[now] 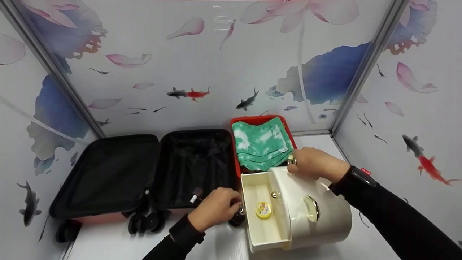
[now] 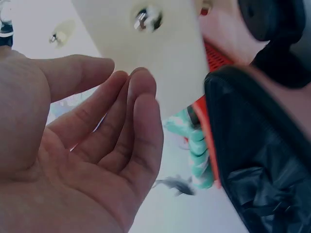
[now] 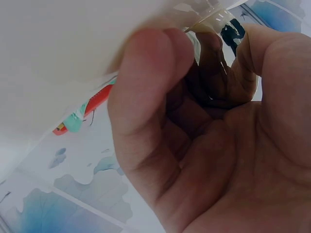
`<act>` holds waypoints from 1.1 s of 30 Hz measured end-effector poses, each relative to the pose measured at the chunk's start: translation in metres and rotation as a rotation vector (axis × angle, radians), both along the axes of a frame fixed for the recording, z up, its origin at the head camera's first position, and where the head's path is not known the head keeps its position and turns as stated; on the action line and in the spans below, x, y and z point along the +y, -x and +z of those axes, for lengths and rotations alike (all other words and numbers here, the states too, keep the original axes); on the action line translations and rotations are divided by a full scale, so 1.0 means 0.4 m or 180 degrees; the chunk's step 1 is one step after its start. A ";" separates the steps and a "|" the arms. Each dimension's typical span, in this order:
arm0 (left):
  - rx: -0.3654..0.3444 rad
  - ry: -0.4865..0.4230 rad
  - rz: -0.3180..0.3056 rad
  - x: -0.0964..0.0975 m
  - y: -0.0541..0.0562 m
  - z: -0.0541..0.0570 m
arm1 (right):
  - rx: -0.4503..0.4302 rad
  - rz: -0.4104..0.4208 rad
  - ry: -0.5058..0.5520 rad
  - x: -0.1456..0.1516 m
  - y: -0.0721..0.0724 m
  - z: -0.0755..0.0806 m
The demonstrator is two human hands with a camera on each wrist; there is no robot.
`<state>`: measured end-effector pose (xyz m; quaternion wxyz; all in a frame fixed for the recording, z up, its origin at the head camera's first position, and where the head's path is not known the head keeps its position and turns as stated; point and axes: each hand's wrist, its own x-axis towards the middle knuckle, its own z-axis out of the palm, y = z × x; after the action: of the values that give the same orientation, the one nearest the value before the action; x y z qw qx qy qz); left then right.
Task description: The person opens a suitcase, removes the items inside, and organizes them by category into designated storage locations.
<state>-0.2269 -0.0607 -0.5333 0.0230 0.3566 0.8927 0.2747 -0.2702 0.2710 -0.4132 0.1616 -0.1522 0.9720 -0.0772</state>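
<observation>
A cream storage box [image 1: 325,224] with a rounded top has its drawer [image 1: 263,236] pulled out to the left. Inside the drawer lies a small round yellow tin [image 1: 264,210]. My left hand [image 1: 218,207] hovers beside the drawer front, thumb and fingertips loosely bent with nothing between them. A shiny drawer knob [image 2: 148,18] shows beyond those fingers in the left wrist view. At the far end of the box top, my right hand [image 1: 312,162] curls its fingers round a gold-trimmed handle [image 1: 291,159], partly hidden by them. A matching crescent handle [image 1: 312,208] sits nearer.
An open black-lined suitcase [image 1: 108,173] lies left of the box, its wheels [image 1: 155,221] towards me. Behind the box, a red basket [image 1: 236,159] holds folded green-and-white cloth [image 1: 263,144]. Printed wall panels [image 1: 216,65] enclose the white table [image 1: 104,240].
</observation>
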 end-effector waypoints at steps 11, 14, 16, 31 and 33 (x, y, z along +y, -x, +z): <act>-0.0333 -0.0138 -0.0237 0.006 -0.012 -0.060 | -0.0058 -0.0026 0.0067 0.003 -0.001 0.001; -0.0271 -0.0132 -0.0204 0.017 -0.012 -0.063 | -0.0103 -0.0071 0.0090 0.000 0.000 0.001; -0.0206 -0.0125 -0.0192 0.028 -0.013 -0.063 | -0.0108 -0.0074 0.0086 0.000 0.000 0.001; 0.0050 -0.0202 -0.0292 0.167 -0.014 -0.084 | -0.0016 0.0010 0.0040 0.002 0.000 -0.003; 0.0066 -0.0164 -0.0283 0.185 -0.012 -0.086 | -0.0009 0.0017 0.0036 0.002 -0.001 -0.004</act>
<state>-0.2222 0.0133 -0.5676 0.0167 0.3992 0.8688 0.2925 -0.2700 0.2720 -0.4148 0.1623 -0.1556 0.9709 -0.0825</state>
